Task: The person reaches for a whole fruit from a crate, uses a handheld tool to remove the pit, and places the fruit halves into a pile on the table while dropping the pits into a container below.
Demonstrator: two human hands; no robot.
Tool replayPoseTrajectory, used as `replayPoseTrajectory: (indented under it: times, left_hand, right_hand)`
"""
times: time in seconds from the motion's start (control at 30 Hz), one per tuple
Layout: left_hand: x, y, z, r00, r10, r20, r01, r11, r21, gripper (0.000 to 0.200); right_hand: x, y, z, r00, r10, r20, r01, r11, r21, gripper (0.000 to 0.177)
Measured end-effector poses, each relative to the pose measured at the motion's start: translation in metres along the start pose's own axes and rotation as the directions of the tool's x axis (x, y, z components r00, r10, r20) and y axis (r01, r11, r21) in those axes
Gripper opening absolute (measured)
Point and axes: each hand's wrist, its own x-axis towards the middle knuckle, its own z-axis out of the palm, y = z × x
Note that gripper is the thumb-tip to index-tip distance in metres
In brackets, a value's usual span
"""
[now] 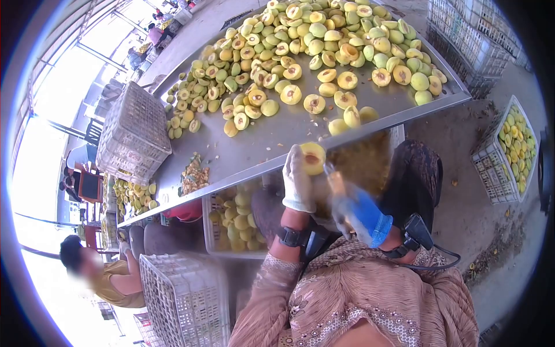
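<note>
My left hand (298,180) grips a fruit half (313,157) at centre; my right hand (361,215) blurs, grip unreadable. Cut halves (291,94) cover the table (254,151) up top; the crate (207,228) below holds more fruit.

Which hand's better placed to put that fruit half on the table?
Left, probably: the left hand holds the fruit half right at the table edge. The right hand is lower, blurred, apart from it.

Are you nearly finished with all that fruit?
Not yet. Done: a big heap of halved fruit covers the metal table. In hand: the left hand holds one fruit half, with the blurred right hand close beside it. Left: whole-looking fruit fills the crate under the table and another crate on the floor.
</note>
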Motion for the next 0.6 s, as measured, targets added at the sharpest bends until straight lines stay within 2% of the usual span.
replayPoseTrajectory:
  times: [0.17,0.23,0.3,0.37,0.47,0.6]
  left_hand:
    - [-0.026,0.008,0.007,0.993,0.114,0.033,-0.118,0.976,0.183,0.033]
    - [-0.030,0.001,0.003,0.960,0.260,0.104,-0.278,0.928,0.247,0.031]
    - [-0.035,0.002,0.005,0.946,0.298,0.127,-0.322,0.912,0.256,0.030]
    - [-0.045,0.010,0.011,0.967,0.235,0.099,-0.252,0.943,0.219,0.031]
    - [-0.051,0.007,0.013,0.962,0.259,0.085,-0.270,0.949,0.160,0.034]
    - [-0.061,0.006,0.013,0.938,0.333,0.096,-0.346,0.914,0.212,0.034]
  right_hand:
    - [-0.003,-0.002,0.007,0.997,0.062,-0.056,-0.062,0.998,0.001,0.018]
    - [-0.005,-0.004,0.010,0.998,0.041,-0.041,-0.041,0.999,-0.009,0.018]
    - [-0.008,-0.004,0.012,0.998,0.039,-0.039,-0.040,0.999,-0.017,0.018]
    - [-0.010,-0.003,0.014,0.997,0.057,-0.050,-0.058,0.998,-0.023,0.018]
    - [-0.011,0.003,0.015,0.995,0.079,-0.068,-0.079,0.997,-0.002,0.019]
    - [-0.014,0.011,0.016,0.998,0.063,-0.031,-0.064,0.997,-0.039,0.019]
